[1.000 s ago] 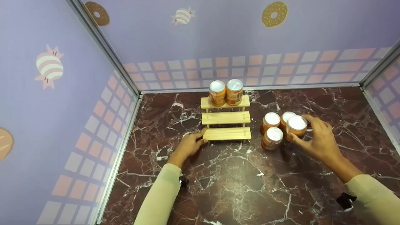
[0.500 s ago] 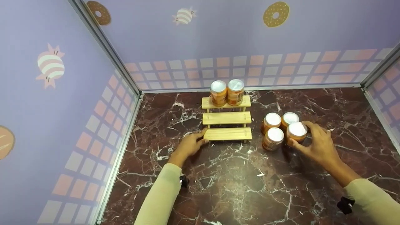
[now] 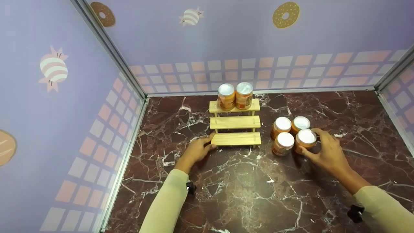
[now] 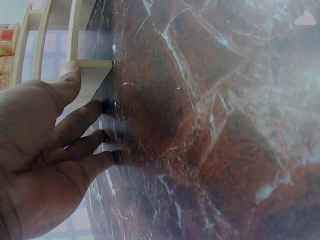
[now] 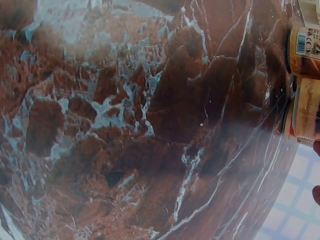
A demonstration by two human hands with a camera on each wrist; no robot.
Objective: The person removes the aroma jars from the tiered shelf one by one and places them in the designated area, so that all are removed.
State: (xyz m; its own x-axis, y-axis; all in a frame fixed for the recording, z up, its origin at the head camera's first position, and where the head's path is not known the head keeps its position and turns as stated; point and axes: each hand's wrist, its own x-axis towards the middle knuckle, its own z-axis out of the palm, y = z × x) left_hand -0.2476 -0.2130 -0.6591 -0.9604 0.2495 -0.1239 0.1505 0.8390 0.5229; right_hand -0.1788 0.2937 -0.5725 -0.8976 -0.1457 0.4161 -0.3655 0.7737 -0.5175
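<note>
A three-step wooden display stand (image 3: 236,139) rises toward the back wall. My left hand (image 3: 196,149) holds the left end of its lowest step; in the left wrist view the thumb (image 4: 71,77) lies against the wood and the other fingertips reach the tabletop. Two orange jars (image 3: 235,97) with silvery tops stand side by side on the top step. To the right of the stand, several similar jars (image 3: 283,142) cluster on the table. My right hand (image 3: 328,151) grips the front right jar (image 3: 305,141) between thumb and fingers. The right wrist view catches only jar sides (image 5: 306,52) and fingertips.
The dark red marbled tabletop (image 3: 245,194) carries everything. A lilac back wall (image 3: 226,38) stands close behind the stand, and a left side wall (image 3: 64,113) with a metal edge bounds the table.
The jar in my right hand has come down and toward me, settling beside the other jars and uncovering the one behind it. My left hand stays at the stand.
</note>
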